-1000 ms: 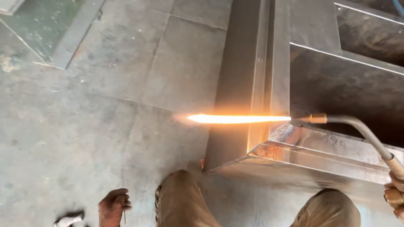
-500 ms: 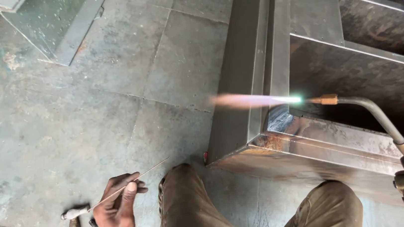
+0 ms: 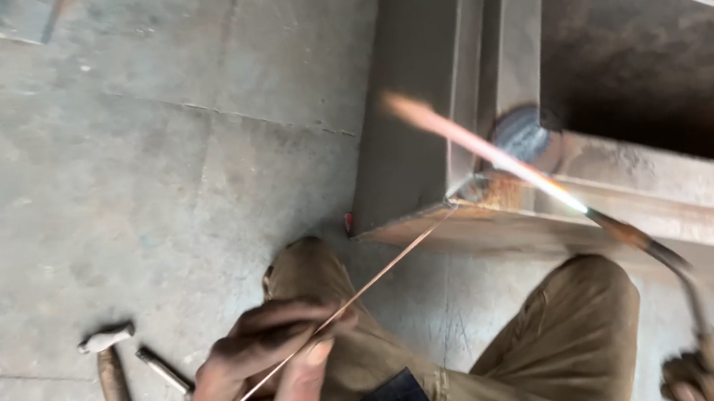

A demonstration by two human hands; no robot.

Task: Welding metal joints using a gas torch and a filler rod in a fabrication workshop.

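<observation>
We see the left hand point(image 3: 261, 383) pinched shut on a thin coppery filler rod point(image 3: 342, 310), its far tip touching the scorched corner of a dull grey sheet-metal frame point(image 3: 451, 84). The right hand point(image 3: 711, 375), blurred at the lower edge, seems wrapped around the curved brass torch point(image 3: 664, 261), whose orange flame point(image 3: 475, 148) licks across that corner. A wooden-handled hammer point(image 3: 110, 377) lies on the rough concrete floor point(image 3: 106, 165).
</observation>
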